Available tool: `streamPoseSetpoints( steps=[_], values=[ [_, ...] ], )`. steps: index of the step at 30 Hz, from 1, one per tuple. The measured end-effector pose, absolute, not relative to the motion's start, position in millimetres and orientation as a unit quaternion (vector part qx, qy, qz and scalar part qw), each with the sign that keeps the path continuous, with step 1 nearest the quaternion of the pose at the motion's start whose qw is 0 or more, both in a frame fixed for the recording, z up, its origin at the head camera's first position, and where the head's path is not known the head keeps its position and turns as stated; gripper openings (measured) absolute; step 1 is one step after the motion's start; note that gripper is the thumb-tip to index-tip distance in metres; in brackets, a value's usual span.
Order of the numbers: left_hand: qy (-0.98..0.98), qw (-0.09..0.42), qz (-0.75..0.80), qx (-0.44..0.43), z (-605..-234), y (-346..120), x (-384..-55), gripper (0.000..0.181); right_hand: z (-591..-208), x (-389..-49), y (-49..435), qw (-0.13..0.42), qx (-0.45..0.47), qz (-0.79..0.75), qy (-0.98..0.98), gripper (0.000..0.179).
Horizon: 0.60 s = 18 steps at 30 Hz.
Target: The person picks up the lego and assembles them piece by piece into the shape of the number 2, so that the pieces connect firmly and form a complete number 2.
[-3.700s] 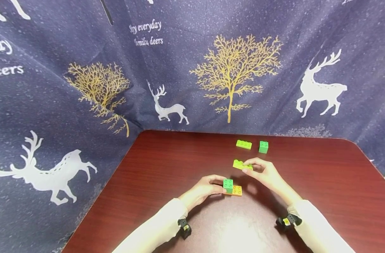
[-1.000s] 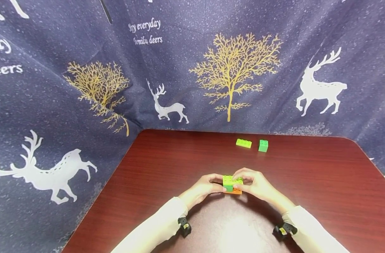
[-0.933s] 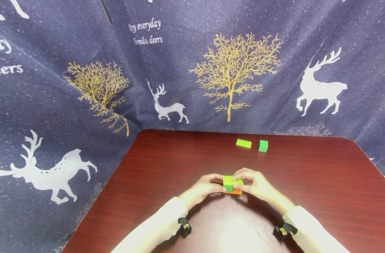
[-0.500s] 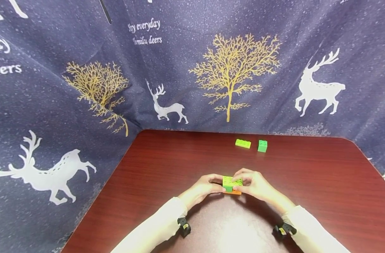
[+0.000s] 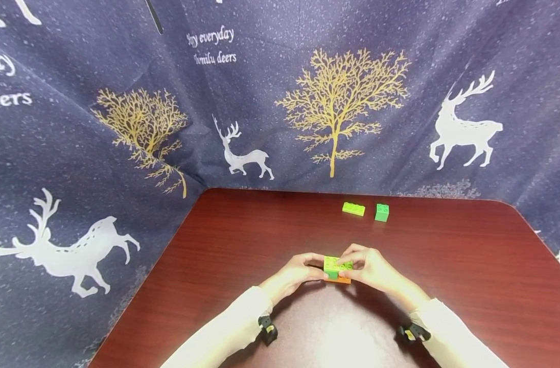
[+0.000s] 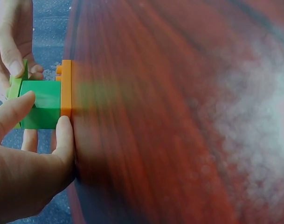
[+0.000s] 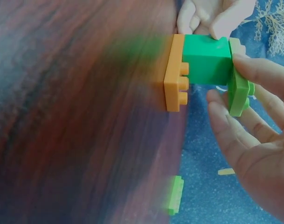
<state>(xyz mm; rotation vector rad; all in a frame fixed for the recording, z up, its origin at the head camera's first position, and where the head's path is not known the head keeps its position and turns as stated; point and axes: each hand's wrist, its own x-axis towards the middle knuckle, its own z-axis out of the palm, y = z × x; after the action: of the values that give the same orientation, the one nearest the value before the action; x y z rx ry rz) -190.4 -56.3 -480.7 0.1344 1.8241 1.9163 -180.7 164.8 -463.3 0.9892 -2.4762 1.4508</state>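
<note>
A small stack of toy building bricks stands on the table, an orange plate [image 7: 173, 77] at its base. On the left part of that plate sits a green brick [image 6: 45, 105], which my left hand [image 5: 291, 275] grips from the side between thumb and fingers. A lime plate [image 5: 331, 262] lies across the green brick's top and overhangs to the right. My right hand [image 5: 376, 271] pinches the overhanging end. In the right wrist view an open gap shows between the lime overhang and the orange studs. Whether the lime plate is fully seated, I cannot tell.
Farther back on the dark red table [image 5: 243, 225] lie another lime plate [image 5: 353, 209] and a second green brick [image 5: 381, 212]. Behind the table's back edge hangs a blue cloth [image 5: 280, 102] printed with deer and trees.
From beyond the stack, my right hand has brought the lime plate nearer and leftward onto the green brick. My left hand has kept its grip. Over the last second almost nothing has shifted.
</note>
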Motion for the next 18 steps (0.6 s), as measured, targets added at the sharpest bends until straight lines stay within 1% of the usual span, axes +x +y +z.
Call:
streamPoseSetpoints(
  steps=[15,18],
  values=[
    [0.668,0.236,0.704,0.053,-483.5,-55.7,-191.9,0.043,-456.1,-182.2,163.4,0.041,0.338,0.45,-0.826,0.021],
    [0.665,0.238,0.706,0.051,-483.9,-54.7,-191.6,0.042,-455.5,-181.3,164.4,0.062,0.359,0.418,-0.832,0.023]
  ],
)
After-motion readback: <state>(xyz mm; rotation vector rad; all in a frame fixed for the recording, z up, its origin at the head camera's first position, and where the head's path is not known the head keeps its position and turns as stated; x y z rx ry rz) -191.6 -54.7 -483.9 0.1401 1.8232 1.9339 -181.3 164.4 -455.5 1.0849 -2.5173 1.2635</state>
